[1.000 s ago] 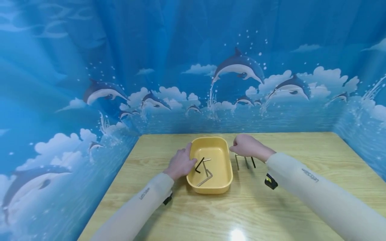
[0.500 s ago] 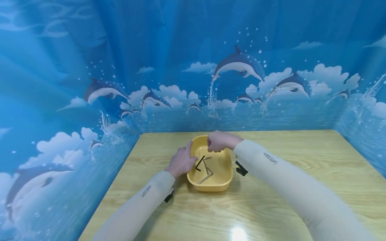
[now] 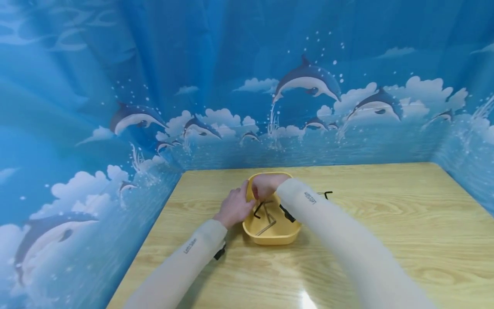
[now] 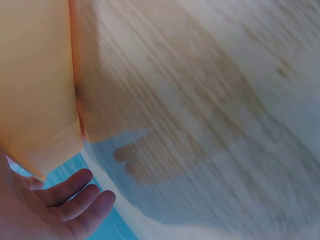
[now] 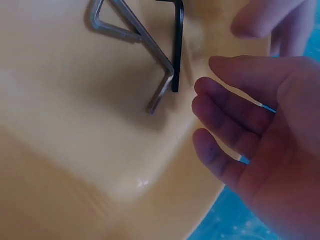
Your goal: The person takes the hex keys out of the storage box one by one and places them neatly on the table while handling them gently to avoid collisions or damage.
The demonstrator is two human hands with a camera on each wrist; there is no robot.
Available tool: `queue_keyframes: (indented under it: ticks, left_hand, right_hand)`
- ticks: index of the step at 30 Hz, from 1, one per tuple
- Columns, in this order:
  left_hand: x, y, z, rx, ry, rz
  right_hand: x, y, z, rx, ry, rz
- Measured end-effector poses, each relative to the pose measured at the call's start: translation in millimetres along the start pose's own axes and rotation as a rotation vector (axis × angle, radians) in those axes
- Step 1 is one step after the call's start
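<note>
A yellow plastic tub (image 3: 272, 240) stands on the wooden table. Inside it lie a black hex key (image 5: 178, 50) and two silver hex keys (image 5: 152, 47). My left hand (image 3: 233, 207) holds the tub's left rim, its thumb over the edge. In the left wrist view, the other fingers of that hand (image 4: 70, 202) hang loosely outside the tub wall. My right hand (image 3: 265, 185) reaches into the back of the tub. Its fingers, loosely bent beside the black hex key in the right wrist view, hold nothing.
A further black hex key (image 3: 326, 194) lies on the table (image 3: 386, 223) right of the tub, with part of a thin silver one beside it, mostly behind the right sleeve. A blue dolphin-print curtain (image 3: 231, 86) surrounds the table's back and left.
My right hand has moved left from above the hex keys on the table, across the tub, to inside its far left part. The left hand stays at the rim.
</note>
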State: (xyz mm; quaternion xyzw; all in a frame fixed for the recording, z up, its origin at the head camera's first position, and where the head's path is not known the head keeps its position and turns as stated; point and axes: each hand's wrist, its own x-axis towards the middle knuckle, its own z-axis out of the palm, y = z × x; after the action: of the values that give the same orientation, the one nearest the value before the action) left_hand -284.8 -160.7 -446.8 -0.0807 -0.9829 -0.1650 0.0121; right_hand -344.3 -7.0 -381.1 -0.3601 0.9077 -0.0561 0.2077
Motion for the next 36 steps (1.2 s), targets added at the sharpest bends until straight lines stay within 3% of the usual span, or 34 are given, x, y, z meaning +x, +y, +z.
queue_keyframes:
  ticks: [8,15,23,36]
  left_hand:
    - [-8.9,-0.2,-0.5,-0.008,-0.002,-0.014]
    - [-12.2,2.0,-0.7,-0.027,-0.004,-0.017]
    - [-7.0,5.4,-4.9,-0.02,0.008,-0.016]
    - [-2.8,3.4,0.6,-0.017,0.022,-0.004]
  right_hand:
    - [4.0,-4.5,14.7,0.085,-0.034,0.09]
    - [6.2,-8.8,23.7,-0.038,-0.036,0.083]
    - [6.0,-13.1,19.6,-0.15,0.005,0.107]
    - [9.3,-7.2,25.4,-0.163,0.03,0.102]
